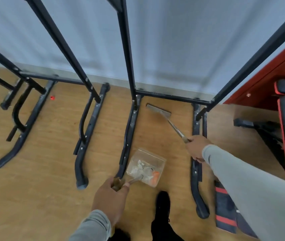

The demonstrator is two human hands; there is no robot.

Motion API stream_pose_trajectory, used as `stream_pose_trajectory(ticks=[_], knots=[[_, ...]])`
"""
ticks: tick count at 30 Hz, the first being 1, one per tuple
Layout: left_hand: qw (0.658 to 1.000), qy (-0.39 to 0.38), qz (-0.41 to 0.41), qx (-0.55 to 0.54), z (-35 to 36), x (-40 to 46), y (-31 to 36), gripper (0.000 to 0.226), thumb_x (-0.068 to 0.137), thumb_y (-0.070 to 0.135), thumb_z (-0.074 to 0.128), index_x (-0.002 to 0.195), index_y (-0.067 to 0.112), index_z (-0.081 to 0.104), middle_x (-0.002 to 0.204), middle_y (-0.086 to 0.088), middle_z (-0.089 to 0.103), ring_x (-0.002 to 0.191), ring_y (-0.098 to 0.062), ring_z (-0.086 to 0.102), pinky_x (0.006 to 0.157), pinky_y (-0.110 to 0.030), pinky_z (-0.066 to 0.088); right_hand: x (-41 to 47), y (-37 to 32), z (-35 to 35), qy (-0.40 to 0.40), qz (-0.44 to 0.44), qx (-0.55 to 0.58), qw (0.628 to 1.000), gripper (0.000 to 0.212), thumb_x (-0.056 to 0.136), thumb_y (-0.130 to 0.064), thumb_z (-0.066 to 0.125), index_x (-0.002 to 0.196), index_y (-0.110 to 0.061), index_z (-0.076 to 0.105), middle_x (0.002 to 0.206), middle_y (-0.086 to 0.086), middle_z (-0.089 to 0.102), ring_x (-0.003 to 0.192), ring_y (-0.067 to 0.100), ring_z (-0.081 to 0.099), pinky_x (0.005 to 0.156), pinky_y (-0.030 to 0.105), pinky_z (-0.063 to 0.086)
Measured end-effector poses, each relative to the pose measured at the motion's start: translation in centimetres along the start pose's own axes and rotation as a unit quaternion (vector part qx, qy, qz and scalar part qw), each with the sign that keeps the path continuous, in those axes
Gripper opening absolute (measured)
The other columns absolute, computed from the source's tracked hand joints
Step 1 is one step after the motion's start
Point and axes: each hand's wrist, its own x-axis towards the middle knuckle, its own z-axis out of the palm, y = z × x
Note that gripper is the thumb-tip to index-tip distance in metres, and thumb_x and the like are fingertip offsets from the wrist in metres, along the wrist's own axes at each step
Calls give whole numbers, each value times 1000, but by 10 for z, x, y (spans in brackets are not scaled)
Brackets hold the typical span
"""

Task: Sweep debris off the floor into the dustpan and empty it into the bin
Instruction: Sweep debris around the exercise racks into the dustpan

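Down on the wooden floor [47,180], the left hand [110,199] curls tightly round the handle of a clear dustpan [146,166], which sits just ahead of that hand beside a black desk leg [129,133]. White scraps and an orange piece [154,178] lie inside the pan. The right hand [196,148] grips the long handle of a broom [159,109], whose head rests on the floor well beyond the dustpan, near the wall [164,49]. A small red bit [52,97] lies far left.
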Motion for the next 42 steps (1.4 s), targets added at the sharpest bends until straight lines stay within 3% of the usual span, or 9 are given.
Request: stream_pose_trajectory(ticks=[9,13,17,21,24,31,36,39,42], knots=[[999,-13,-13,50,24,29,9,10,92,39,64,98,32,60,88,8,67,75,-10,61,61,-25,43,37,-19,-30,-13,-31,-387,921,52,92,-5,46,142,-18,49,88,1,60,73,17,61,64,30,55],[997,-33,3,75,26,26,19,6,92,39,61,95,34,58,84,8,68,74,-13,64,68,-30,50,-5,37,-90,5,-28,-365,931,39,102,-21,46,139,-28,53,99,-3,66,81,11,63,68,24,52],[998,-24,7,65,32,24,25,7,93,35,61,99,33,59,84,9,68,74,-13,64,70,-30,52,-37,76,-120,17,-22,-267,963,47,101,-38,51,148,-38,45,142,-1,58,117,20,60,95,31,49],[998,-8,9,64,39,24,29,7,94,32,61,100,31,60,80,8,68,70,-13,64,58,-25,46,-5,45,-95,37,-35,-212,976,20,104,-25,46,118,-37,51,91,5,67,64,18,60,52,22,45],[998,6,10,64,40,26,29,9,92,32,61,102,31,62,79,7,69,67,-13,65,56,-24,45,54,13,-69,26,-32,-190,981,21,101,-16,44,116,-27,55,82,9,63,58,20,54,51,27,44],[998,17,20,64,42,31,33,4,92,30,61,95,29,61,84,3,68,68,-13,64,53,-22,42,43,37,-29,-63,-54,-316,945,59,102,-17,42,157,-33,28,111,0,59,87,17,63,69,28,55],[998,2,17,63,35,28,33,6,92,30,60,97,27,63,80,3,68,64,-13,64,50,-20,41,-19,103,-68,-86,-29,-391,916,59,105,-27,38,159,-40,15,136,1,61,97,12,61,91,25,50],[998,-1,11,60,34,29,33,7,91,29,60,97,26,63,80,1,69,65,-16,65,51,-23,43,-49,135,-101,-51,-24,-316,947,54,104,-36,46,155,-39,30,153,-5,48,128,13,54,107,23,40],[998,-1,17,64,36,30,35,6,91,28,60,94,25,63,79,-1,69,67,-20,65,53,-26,45,-65,155,-118,6,-17,-190,982,47,99,-30,58,145,-33,51,111,-20,71,89,-5,64,70,4,46]])
